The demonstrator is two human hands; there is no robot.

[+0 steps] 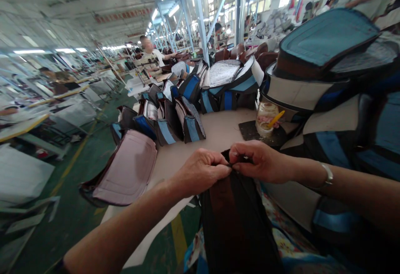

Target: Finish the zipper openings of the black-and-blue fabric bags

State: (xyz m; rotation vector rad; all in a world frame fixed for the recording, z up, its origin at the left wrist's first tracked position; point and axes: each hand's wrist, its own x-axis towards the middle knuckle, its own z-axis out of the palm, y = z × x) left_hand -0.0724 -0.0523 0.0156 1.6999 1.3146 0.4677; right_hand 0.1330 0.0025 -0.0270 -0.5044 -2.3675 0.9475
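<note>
Brown-striped dark piece [226, 211] is at the near edge of the table [215, 130], its upper end pinched by left hand [203, 169] and right hand [261, 161], each grip closed tightly on it; a jar [265, 115] stands beyond

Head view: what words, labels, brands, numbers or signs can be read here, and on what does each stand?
Readable text: none.
Banner below the ceiling: a row of reddish marks, too small and blurred to read.
Dark piece with a brown stripe, pinched by the left hand and right hand: no lettering visible.
Jar: no legible label.
</note>
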